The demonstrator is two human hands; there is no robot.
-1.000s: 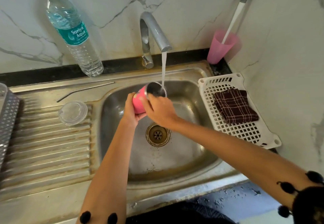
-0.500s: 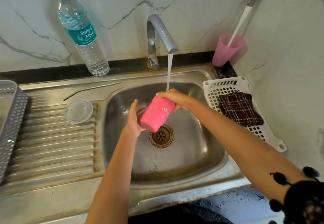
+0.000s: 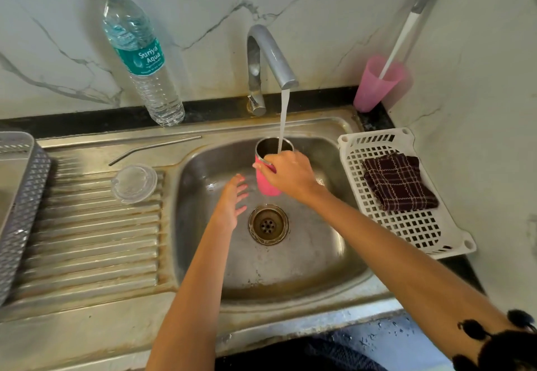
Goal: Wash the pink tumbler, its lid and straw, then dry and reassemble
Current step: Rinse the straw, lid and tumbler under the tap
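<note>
The pink tumbler with a steel inside stands upright over the sink basin, and the tap's water stream runs into its mouth. My right hand grips it around the upper part. My left hand hovers just left of the tumbler with fingers spread, apart from it and holding nothing. The clear lid lies on the ribbed drainboard. A bent metal straw lies on the sink's back ledge above the lid.
A steel tap stands behind the basin. A water bottle is at the back left, a pink cup with a brush handle at the back right. A white basket holds a dark checked cloth. A grey rack sits far left.
The tumbler went from tipped mouth-down, held by both hands, to upright under the stream. My left hand let go and drew back to the left.
</note>
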